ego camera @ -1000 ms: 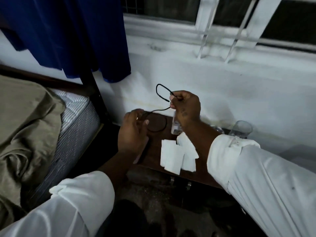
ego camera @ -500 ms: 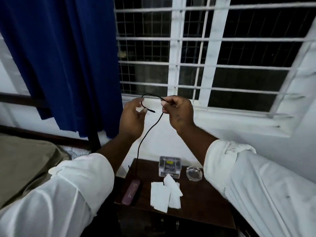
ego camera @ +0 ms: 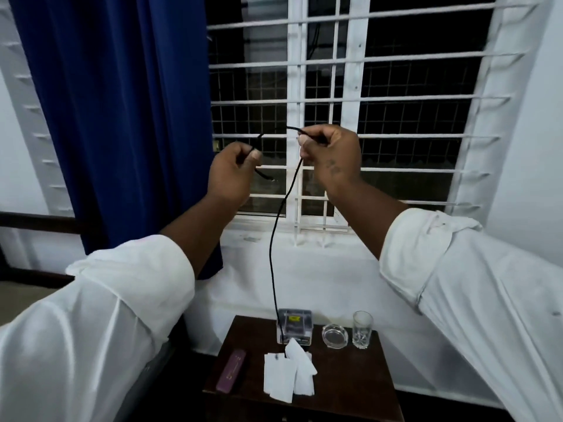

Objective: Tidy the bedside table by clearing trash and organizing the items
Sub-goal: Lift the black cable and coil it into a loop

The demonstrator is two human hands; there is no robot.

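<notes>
The left hand (ego camera: 233, 175) and right hand (ego camera: 330, 156) are each pinching the black cable (ego camera: 274, 239) (grip fully closed). Its slack is hanging above the bench (ego camera: 350, 376).

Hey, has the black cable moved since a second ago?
Yes, upward. The cable was down at the bedside table; the left hand and right hand now hold it high above it.

Curtain (ego camera: 122, 117): dark blue, hanging left of the window, hem below the sill.
Window (ego camera: 294, 86): white frame, black outside.
Bars (ego camera: 411, 99): white, horizontal, across the panes.
Mesh (ego camera: 243, 117): wire grid behind the bars.
Wall (ego camera: 530, 147): white, right of and under the window.
Bed rail (ego camera: 36, 219): dark wood, far left, beside the curtain.
</notes>
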